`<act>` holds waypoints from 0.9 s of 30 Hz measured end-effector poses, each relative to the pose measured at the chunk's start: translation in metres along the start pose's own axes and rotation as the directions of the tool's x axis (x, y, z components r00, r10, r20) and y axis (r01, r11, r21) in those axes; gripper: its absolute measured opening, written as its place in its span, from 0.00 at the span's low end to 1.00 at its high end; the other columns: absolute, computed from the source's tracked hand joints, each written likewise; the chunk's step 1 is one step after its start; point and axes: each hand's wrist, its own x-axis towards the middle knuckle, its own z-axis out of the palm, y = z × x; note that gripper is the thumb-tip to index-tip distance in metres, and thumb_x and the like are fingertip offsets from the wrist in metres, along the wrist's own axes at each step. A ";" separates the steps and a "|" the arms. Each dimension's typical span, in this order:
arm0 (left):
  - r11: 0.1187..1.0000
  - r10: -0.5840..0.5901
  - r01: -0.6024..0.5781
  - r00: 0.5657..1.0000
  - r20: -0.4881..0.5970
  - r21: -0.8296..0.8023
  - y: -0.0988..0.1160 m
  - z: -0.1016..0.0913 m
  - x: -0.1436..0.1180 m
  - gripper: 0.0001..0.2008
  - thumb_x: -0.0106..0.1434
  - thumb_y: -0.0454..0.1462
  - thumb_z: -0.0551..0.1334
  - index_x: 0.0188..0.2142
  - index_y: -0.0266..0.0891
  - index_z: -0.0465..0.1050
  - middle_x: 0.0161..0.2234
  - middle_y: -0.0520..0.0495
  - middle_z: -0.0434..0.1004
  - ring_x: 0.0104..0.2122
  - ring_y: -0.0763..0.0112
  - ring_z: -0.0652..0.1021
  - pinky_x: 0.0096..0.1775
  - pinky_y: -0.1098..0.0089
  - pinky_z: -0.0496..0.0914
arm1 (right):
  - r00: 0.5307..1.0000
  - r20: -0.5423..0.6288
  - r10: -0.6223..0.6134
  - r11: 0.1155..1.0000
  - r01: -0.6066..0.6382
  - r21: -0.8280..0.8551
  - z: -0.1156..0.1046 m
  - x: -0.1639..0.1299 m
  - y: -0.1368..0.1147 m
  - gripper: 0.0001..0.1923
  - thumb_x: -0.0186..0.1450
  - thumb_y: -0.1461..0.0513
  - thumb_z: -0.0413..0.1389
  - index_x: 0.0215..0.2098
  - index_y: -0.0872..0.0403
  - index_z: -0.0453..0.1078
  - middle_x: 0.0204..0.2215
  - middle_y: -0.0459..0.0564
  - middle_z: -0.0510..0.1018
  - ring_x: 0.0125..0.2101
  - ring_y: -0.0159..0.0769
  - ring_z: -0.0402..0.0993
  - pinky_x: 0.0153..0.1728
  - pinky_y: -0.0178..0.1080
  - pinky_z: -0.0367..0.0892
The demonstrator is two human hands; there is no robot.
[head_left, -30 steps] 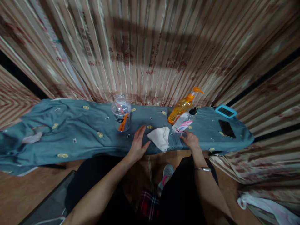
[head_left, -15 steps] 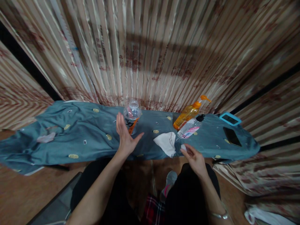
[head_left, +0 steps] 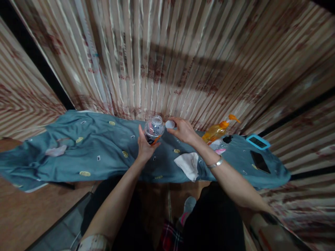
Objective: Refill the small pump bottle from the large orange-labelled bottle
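Observation:
My left hand [head_left: 147, 147] is wrapped round a clear plastic bottle [head_left: 154, 129] with a dark and orange label. The bottle's mouth is uncapped and faces up. Between the thumb and fingers of my right hand [head_left: 181, 130] is a white bottle cap [head_left: 170, 124], held just right of the bottle's neck and apart from it. A folded white cloth [head_left: 187, 164] lies on the board below my right forearm. Behind that forearm are an orange pump bottle [head_left: 216, 131] and a clear bottle with a black top [head_left: 227, 139], both partly hidden.
A long board under a blue-green cloth [head_left: 110, 139] runs across the view. At its right end lie a blue-framed device [head_left: 258, 141] and a dark phone [head_left: 260, 161]. A pale crumpled piece [head_left: 56, 150] lies on the left. Pleated curtains [head_left: 157, 69] hang close behind.
My left hand has closed round the clear bottle. My right hand has carried the cap up and left from beside the white cloth to near the bottle's mouth.

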 end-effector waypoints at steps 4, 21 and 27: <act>1.000 -0.008 0.008 1.000 0.008 -0.028 0.005 -0.001 0.002 0.59 0.53 0.40 0.74 0.71 0.40 0.33 0.52 0.38 0.78 0.51 0.54 0.80 0.55 0.52 0.71 | 0.990 0.090 -0.112 0.987 0.121 -0.109 -0.012 0.017 -0.009 0.20 0.64 0.66 0.60 0.55 0.60 0.72 0.50 0.60 0.79 0.50 0.46 0.76 0.52 0.42 0.66; 0.992 0.127 -0.127 0.991 0.035 -0.006 -0.010 0.011 0.007 0.55 0.55 0.41 0.72 0.71 0.37 0.35 0.54 0.35 0.75 0.52 0.53 0.79 0.54 0.54 0.73 | 0.907 0.354 -0.227 0.906 0.331 -0.265 -0.054 0.044 -0.029 0.19 0.61 0.66 0.62 0.51 0.59 0.71 0.36 0.51 0.80 0.36 0.39 0.75 0.35 0.35 0.61; 0.995 0.102 -0.103 0.994 0.048 0.005 -0.009 0.011 0.006 0.57 0.53 0.38 0.72 0.71 0.39 0.36 0.55 0.37 0.75 0.53 0.52 0.78 0.54 0.53 0.73 | 0.862 0.438 -0.254 0.870 0.402 -0.287 -0.056 0.049 -0.032 0.20 0.62 0.67 0.61 0.53 0.59 0.72 0.39 0.53 0.81 0.39 0.41 0.76 0.38 0.37 0.61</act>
